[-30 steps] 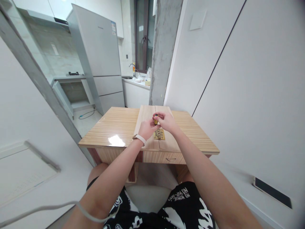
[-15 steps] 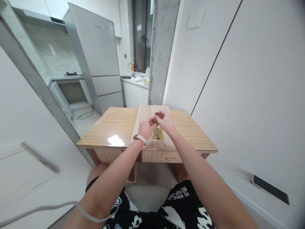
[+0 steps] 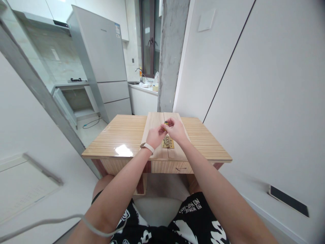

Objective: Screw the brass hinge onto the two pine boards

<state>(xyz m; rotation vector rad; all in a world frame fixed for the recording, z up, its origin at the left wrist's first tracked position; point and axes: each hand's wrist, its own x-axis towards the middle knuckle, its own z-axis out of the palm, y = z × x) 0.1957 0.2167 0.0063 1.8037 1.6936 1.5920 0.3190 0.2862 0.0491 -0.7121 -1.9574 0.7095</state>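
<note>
My right hand [image 3: 176,130] is closed around a small screwdriver [image 3: 166,123] with a yellow and black handle, its top showing between the fingers. My left hand [image 3: 155,135], with a watch on the wrist, pinches in from the other side at the same tool; its fingertips are mostly hidden. Just below both hands lies a brass hinge [image 3: 168,142], spread flat across the seam between two pale wooden boards [image 3: 154,119]. Whether the tool's tip touches the hinge cannot be seen.
The boards lie side by side on a wood-grain desk [image 3: 101,145] with a drawer [image 3: 175,166] in front. A white wall panel [image 3: 254,101] stands close on the right. A grey fridge [image 3: 99,51] is farther back. A pale cable [image 3: 63,218] runs past my left forearm.
My hands have turned slightly about the screwdriver, and its handle now shows less between the fingers. The left wrist has shifted a little to the left. The hinge and boards stay in place.
</note>
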